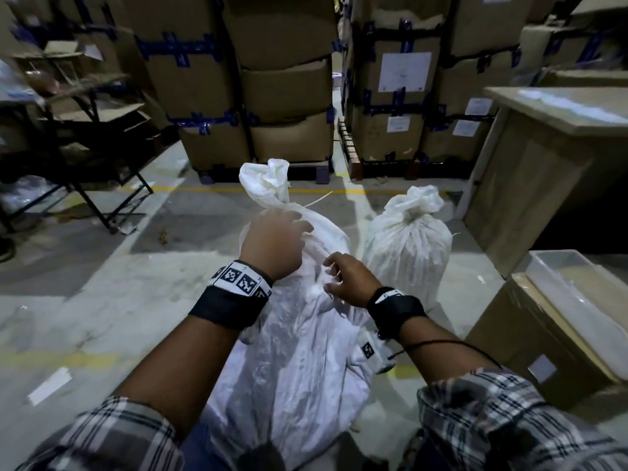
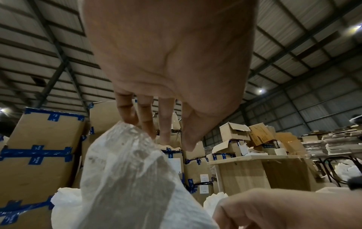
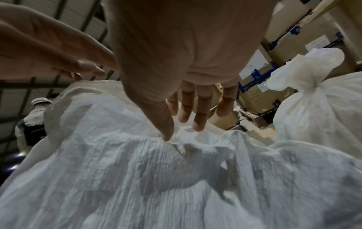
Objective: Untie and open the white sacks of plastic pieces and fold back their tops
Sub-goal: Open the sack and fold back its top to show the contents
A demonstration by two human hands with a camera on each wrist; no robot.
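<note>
A big white woven sack (image 1: 299, 351) stands on the floor right in front of me, its neck tied below a bunched top (image 1: 268, 178). A thin white tie end (image 1: 317, 200) sticks out at the neck. My left hand (image 1: 289, 226) reaches to the neck with fairly straight fingers; its fingertips (image 2: 129, 120) touch the crumpled sack top (image 2: 125, 162). My right hand (image 1: 334, 277) hovers over the sack's shoulder, fingers spread, and its thumb tip (image 3: 168, 136) touches the fabric (image 3: 156, 178). Neither hand grips anything. A second, smaller tied sack (image 1: 407, 243) stands to the right (image 3: 313, 100).
Tall stacks of cardboard boxes (image 1: 210, 96) with blue tape stand on pallets behind the sacks. On the right are a wooden cabinet (image 1: 530, 185) and a carton carrying a clear tray (image 1: 577, 300). A black metal frame (image 1: 102, 198) is at the left. A person (image 3: 33, 124) stands far off.
</note>
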